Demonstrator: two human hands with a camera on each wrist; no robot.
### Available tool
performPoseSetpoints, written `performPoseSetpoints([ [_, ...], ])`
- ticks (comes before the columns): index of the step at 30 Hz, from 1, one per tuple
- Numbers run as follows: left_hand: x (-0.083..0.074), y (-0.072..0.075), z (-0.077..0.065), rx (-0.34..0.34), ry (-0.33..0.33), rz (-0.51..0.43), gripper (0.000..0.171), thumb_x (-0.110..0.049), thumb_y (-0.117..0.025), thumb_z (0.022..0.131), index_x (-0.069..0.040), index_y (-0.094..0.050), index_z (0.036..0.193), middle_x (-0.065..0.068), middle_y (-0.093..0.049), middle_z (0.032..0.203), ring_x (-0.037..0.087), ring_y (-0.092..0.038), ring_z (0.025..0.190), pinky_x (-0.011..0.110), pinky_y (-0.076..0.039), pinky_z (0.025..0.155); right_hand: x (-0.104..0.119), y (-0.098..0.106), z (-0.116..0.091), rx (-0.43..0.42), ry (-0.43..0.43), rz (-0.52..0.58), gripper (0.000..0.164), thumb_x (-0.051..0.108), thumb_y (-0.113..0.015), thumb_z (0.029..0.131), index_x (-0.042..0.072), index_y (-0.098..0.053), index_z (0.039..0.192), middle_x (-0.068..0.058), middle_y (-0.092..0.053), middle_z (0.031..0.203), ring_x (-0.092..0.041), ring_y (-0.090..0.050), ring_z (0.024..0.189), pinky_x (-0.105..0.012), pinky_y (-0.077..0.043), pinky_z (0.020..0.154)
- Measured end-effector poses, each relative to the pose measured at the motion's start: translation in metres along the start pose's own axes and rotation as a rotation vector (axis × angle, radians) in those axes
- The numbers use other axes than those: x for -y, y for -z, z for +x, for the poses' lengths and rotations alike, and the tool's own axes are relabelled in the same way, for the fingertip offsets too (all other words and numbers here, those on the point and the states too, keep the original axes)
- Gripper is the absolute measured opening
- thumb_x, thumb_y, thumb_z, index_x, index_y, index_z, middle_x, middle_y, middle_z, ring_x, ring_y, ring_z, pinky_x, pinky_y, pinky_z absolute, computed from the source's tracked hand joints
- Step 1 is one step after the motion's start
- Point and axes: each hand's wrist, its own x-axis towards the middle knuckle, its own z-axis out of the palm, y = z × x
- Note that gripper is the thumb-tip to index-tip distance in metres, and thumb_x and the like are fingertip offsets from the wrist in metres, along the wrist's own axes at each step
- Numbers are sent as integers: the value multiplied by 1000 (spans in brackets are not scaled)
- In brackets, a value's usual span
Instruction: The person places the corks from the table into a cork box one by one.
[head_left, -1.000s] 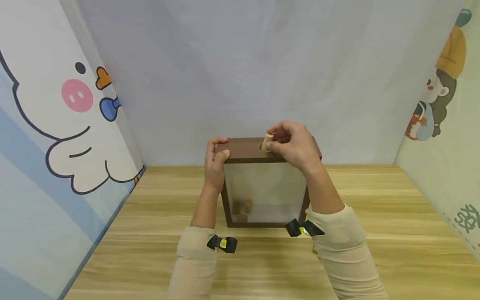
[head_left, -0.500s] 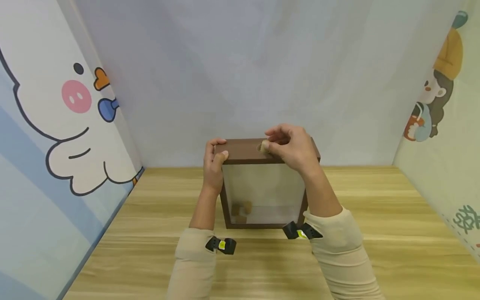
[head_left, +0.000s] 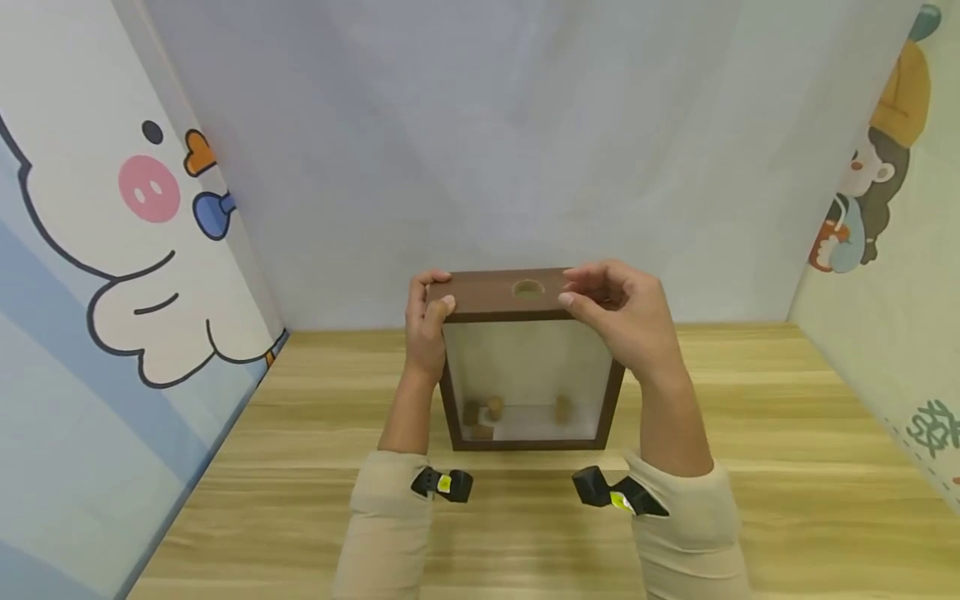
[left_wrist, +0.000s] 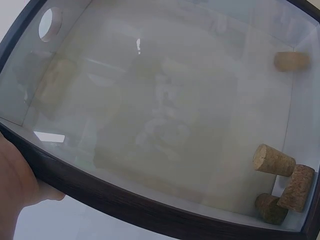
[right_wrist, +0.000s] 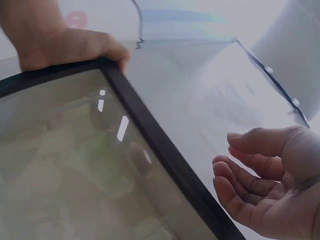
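Note:
A brown-framed box (head_left: 480, 293) with a clear front stands upright on the table, a round hole (head_left: 528, 289) in its top. My left hand (head_left: 426, 333) grips the top left corner, thumb in front and fingers over the top. Inside, three tapered corks lie together at the bottom left, among them a pale cork (left_wrist: 273, 160). A blurred cork (left_wrist: 292, 61) is apart from them, at the right of the box floor in the head view. My right hand (head_left: 626, 321) is by the top right end, fingers loosely bent; it holds nothing in the right wrist view.
The box stands on a wood-grain table (head_left: 337, 400), near a grey-white back curtain (head_left: 487, 150). Printed cartoon panels flank it: a white figure (head_left: 75, 208) on the left and a figure in a yellow hat (head_left: 873, 183) on the right.
My right hand has pushed a cork into the hole, let it go and drawn back to the right. That cork is now inside the box. My left hand keeps its grip.

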Motion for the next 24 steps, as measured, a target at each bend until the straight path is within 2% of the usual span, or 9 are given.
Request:
performPoseSetpoints([
  [5,0,-1,1,0,2,-2,41,-28,-43,78,-2,-43,111,8,-38,119,19,-35,99,37,-24,85,-3,20,-22,10,-1,68,26,-3,-65,82,-12,-59,106,-8,-63,90,-16,-60,79,-22,-48,68],
  [10,0,0,1,-5,18,-3,40,-28,-43,78,-4,-44,110,8,-37,122,19,-35,102,37,-24,87,-14,38,-42,28,-31,74,27,-5,-65,81,-11,-59,107,-8,-64,91,-16,-61,81,-22,-48,69],
  [17,2,0,1,-2,10,9,42,-27,-43,79,-1,-43,112,9,-37,123,19,-33,108,38,-22,88,-35,59,-64,-50,-61,160,28,-14,-62,79,-6,-63,106,-8,-64,90,-13,-61,80,-22,-48,70],
  [21,3,0,1,-7,6,8,41,-27,-43,78,-1,-43,111,8,-37,123,19,-32,109,38,-22,88,-47,73,-75,-25,-90,131,31,-13,-62,80,-3,-62,110,-7,-64,92,-13,-60,83,-21,-47,71],
  [24,3,-1,1,-9,5,5,40,-27,-44,78,-3,-44,110,11,-37,124,18,-32,109,38,-22,88,-55,84,-83,40,-122,39,31,-8,-63,82,-2,-61,113,-8,-63,95,-12,-61,84,-20,-48,72],
])
